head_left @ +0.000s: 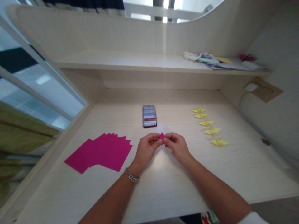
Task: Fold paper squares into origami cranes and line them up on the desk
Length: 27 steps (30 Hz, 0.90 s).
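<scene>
A small folded piece of pink paper point(162, 136) is pinched between both hands above the middle of the desk, its pointed tip facing away from me. My left hand point(149, 144) grips it from the left with thumb and fingers, a chain bracelet on that wrist. From the right, my right hand point(176, 143) holds it the same way. The fingertips cover much of the fold. Left of my hands lies a fanned stack of pink paper sheets point(107, 151). To the right, several folded yellow paper cranes point(206, 123) stand in a row.
A phone point(149, 116) with a lit, blurred screen lies just beyond my hands. On the shelf point(140, 62) at the back is a pile of papers point(219, 60). A plug and cable point(251, 87) hang from the wall socket at right.
</scene>
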Tool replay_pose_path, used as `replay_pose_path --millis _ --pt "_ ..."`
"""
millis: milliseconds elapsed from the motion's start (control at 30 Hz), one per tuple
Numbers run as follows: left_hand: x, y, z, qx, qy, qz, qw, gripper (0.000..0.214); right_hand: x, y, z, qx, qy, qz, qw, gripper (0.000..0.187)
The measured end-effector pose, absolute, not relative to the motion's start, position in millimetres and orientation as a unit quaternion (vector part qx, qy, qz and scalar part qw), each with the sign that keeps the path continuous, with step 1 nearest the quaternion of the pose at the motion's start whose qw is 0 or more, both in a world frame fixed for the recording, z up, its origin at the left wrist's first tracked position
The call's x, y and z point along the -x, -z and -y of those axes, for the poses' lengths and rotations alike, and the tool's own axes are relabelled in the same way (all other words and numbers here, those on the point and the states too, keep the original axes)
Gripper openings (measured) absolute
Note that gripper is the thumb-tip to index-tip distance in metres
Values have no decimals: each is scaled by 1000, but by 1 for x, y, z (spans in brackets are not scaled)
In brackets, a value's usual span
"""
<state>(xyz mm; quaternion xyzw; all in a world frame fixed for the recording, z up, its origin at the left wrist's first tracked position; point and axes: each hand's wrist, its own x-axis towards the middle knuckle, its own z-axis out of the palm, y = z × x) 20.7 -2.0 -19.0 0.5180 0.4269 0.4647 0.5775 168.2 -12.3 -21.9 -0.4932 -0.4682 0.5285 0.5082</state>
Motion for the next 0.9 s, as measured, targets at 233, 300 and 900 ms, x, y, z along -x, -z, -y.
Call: replay_pose_path --millis 233,300,900 --pt "-21 23 2 -574 -444 -451 519 18 -169 25 12 505 -510 485 500 20" --pt "-21 24 4 -599 -432 -447 505 18 -169 24 12 498 -530 472 498 20" --pt "-22 19 10 -615 -410 -413 532 17 -175 18 12 512 -471 534 481 17"
